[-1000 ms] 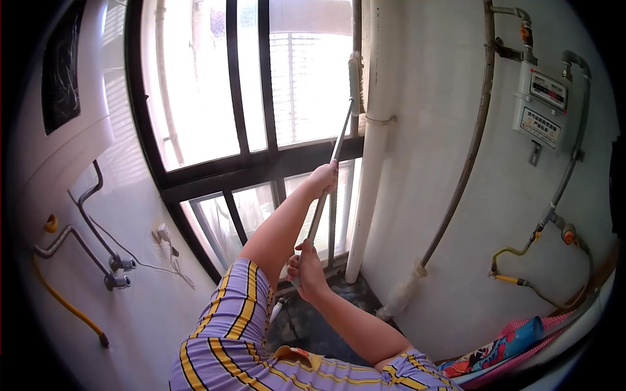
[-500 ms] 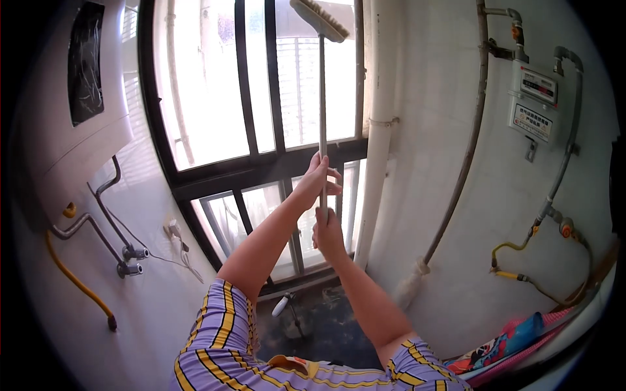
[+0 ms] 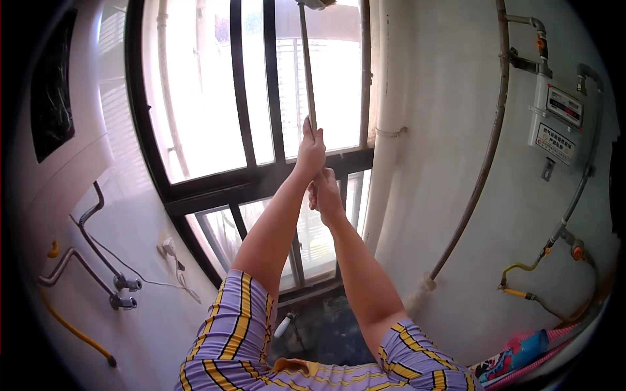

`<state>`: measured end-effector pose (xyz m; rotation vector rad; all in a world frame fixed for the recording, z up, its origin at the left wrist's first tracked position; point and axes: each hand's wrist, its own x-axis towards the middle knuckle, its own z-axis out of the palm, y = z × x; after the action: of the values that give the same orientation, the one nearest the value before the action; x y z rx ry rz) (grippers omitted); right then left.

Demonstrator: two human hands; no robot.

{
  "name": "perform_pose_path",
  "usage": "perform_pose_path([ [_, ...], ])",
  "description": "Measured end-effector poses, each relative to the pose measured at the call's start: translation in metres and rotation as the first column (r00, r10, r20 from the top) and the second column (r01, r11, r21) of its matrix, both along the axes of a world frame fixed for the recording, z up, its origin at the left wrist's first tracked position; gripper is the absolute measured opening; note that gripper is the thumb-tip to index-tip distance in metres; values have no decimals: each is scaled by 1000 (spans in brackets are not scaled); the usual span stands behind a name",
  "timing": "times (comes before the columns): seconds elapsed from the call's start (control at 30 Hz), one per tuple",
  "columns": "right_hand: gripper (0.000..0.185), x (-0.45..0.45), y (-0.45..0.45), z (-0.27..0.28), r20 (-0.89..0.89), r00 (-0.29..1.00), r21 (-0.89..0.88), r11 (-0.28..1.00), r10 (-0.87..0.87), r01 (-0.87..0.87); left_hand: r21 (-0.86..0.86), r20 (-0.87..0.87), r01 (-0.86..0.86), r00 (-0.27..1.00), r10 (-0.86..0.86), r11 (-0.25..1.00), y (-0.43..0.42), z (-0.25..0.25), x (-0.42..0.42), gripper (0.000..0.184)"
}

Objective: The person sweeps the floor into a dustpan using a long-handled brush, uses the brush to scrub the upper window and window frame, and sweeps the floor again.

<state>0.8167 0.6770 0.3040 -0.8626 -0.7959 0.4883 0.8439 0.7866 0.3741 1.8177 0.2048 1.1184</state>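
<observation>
A long-handled brush (image 3: pixel 305 58) stands nearly upright before the window, its head cut off by the top edge of the view. Fingers wrapped round the pole, my left hand (image 3: pixel 312 153) has the upper hold. Just below it, my right hand (image 3: pixel 328 194) is closed at the pole's lower end, which the hands mostly hide. Both arms are stretched forward and up.
Behind the pole is a dark-framed window (image 3: pixel 261 179). A boiler-like white unit (image 3: pixel 72 146), pipes and valves (image 3: pixel 124 293) line the left wall. To the right are a vertical pipe (image 3: pixel 486 159), a gas meter (image 3: pixel 557 117) and a colourful cloth (image 3: pixel 515 358). Below sits a dark surface (image 3: pixel 329 329).
The brush head has moved up and left, partly out of view. My left hand has shifted slightly left and its fingers have closed round the pole. The whole view has shifted somewhat.
</observation>
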Motion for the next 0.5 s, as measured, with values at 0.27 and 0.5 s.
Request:
perform_pose_path([
  [0.27, 49, -54, 42, -46, -279, 960, 145, 987, -21, 63, 256, -384, 95, 923, 10, 962, -2, -46, -32, 61],
  [0.5, 46, -53, 51, -6, -160, 986, 136, 988, -46, 68, 137, -294, 59, 956, -16, 989, 8, 4, -40, 60],
])
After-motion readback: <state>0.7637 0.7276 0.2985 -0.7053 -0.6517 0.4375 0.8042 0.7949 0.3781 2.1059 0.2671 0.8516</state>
